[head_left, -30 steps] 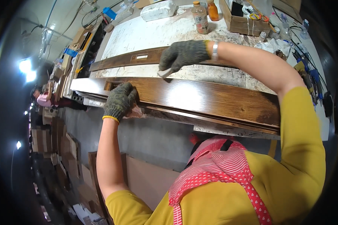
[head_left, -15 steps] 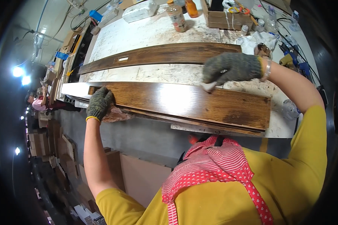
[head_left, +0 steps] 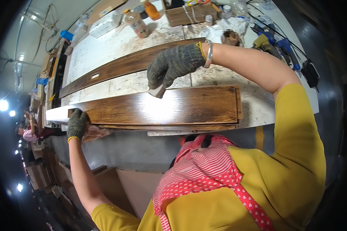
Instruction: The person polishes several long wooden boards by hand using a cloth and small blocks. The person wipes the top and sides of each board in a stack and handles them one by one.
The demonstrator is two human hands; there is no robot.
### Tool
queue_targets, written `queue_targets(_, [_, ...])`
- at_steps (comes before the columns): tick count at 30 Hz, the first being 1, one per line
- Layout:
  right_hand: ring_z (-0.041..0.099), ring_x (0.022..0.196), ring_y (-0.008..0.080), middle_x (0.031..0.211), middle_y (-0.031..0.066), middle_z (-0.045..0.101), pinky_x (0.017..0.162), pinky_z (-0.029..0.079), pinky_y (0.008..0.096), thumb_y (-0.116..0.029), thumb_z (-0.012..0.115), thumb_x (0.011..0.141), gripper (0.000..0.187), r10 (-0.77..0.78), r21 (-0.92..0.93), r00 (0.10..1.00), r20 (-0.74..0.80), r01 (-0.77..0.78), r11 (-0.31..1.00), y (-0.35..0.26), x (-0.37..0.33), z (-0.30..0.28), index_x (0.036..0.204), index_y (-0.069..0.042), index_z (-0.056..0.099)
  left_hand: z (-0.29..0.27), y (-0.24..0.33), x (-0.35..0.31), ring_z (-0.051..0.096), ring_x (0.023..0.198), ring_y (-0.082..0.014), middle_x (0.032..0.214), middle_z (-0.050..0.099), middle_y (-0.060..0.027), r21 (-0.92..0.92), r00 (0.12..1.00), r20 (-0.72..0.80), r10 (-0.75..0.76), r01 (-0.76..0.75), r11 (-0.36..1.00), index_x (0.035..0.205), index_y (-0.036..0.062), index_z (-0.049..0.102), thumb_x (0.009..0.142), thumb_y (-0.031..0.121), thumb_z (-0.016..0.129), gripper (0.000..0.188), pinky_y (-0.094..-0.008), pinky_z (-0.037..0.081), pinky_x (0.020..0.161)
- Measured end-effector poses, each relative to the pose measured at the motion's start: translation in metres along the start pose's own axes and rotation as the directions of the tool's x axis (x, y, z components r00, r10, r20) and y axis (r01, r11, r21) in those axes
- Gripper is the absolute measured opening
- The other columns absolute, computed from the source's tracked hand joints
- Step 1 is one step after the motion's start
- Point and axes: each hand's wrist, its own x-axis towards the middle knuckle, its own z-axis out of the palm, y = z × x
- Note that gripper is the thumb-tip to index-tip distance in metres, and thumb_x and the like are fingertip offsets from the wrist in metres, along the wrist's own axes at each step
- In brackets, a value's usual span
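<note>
A long dark-brown wood-grain board (head_left: 196, 104) lies across the near side of the work table, with a bright glare on its middle. Beneath its near edge another brown plank edge shows. My left hand (head_left: 78, 124), in a dark grey-green knit glove, is closed round the near edge by a cut-out close to the board's left end. Crumpled pinkish film (head_left: 96, 132) hangs beside that hand. My right hand (head_left: 175, 64), gloved alike, pinches a small whitish block (head_left: 157, 92) at the board's far edge. Whether the block touches the surface I cannot tell.
A second brown board (head_left: 119, 70) with a small slot lies farther back. Behind it stand a bottle (head_left: 137, 24), an orange bottle (head_left: 151, 10) and a cardboard box (head_left: 191, 14). Tools with blue and yellow handles (head_left: 273, 44) lie right. Another person (head_left: 31, 134) is far left.
The view has shifted, so the table appears farther left. My right hand has moved left along the board with the whitish block. My left hand keeps its place on the board.
</note>
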Motion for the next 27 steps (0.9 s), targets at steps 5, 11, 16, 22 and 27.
queue_targets(5, [0.065,0.099,0.0186,0.107,0.0077,0.068,0.092,0.052,0.0307,-0.004,0.072,0.080,0.030,-0.003,-0.018,0.996,-0.088,0.001,1.000,-0.004,-0.078,0.002,0.111,-0.004,0.069,-0.006,0.001,0.003,0.056,0.095,-0.0486,0.096,0.060,-0.0277,0.012,0.998,0.043,-0.036,0.035,0.999,0.095,0.0027,0.056,0.090,0.030,0.052,0.028,-0.0501,0.044,0.081])
queue_targets(11, [0.065,0.094,0.0172,0.103,0.0065,0.067,0.086,0.055,0.0286,-0.008,0.071,0.082,0.031,0.243,0.084,0.958,-0.155,-0.232,0.969,-0.022,-0.183,0.000,0.113,-0.004,0.069,-0.005,0.001,0.004,0.056,0.096,-0.0488,0.095,0.061,-0.0281,0.057,0.999,0.039,-0.018,0.016,0.998,0.093,0.0020,0.056,0.091,0.030,0.054,0.028,-0.0503,0.043,0.082])
queue_targets(16, [0.063,0.097,0.0153,0.109,0.0073,0.068,0.086,0.054,0.0306,-0.004,0.072,0.081,0.032,0.352,0.042,0.884,-0.308,-0.357,0.933,-0.047,-0.227,-0.004,0.113,-0.002,0.069,0.002,-0.006,0.007,0.058,0.081,-0.0417,0.084,0.061,-0.0235,0.069,1.000,0.008,-0.001,0.001,0.998,0.089,0.0014,0.058,0.090,0.026,0.054,0.025,-0.0437,0.046,0.074])
queue_targets(22, [0.064,0.093,0.0146,0.104,0.0065,0.068,0.081,0.054,0.0304,-0.033,0.069,0.089,0.043,0.110,-0.057,0.725,-0.680,-0.202,0.978,-0.046,-0.198,0.028,0.123,-0.006,0.064,-0.004,-0.019,0.009,0.059,0.100,-0.0410,0.101,0.064,-0.0214,-0.042,0.968,0.012,0.249,-0.249,0.968,0.105,0.0031,0.063,0.092,0.021,0.057,0.023,-0.0458,0.045,0.088])
queue_targets(27, [0.061,0.110,0.0194,0.123,0.0107,0.060,0.095,0.053,0.0337,-0.006,0.062,0.090,0.043,0.003,0.051,0.579,-0.815,0.068,0.996,-0.051,-0.167,0.059,0.132,0.001,0.053,-0.008,0.186,-0.056,0.062,0.098,-0.0124,0.110,0.066,-0.0056,-0.791,0.935,-0.339,0.102,-0.342,0.507,0.121,0.0049,0.063,0.096,0.014,0.062,0.026,-0.0286,0.052,0.088])
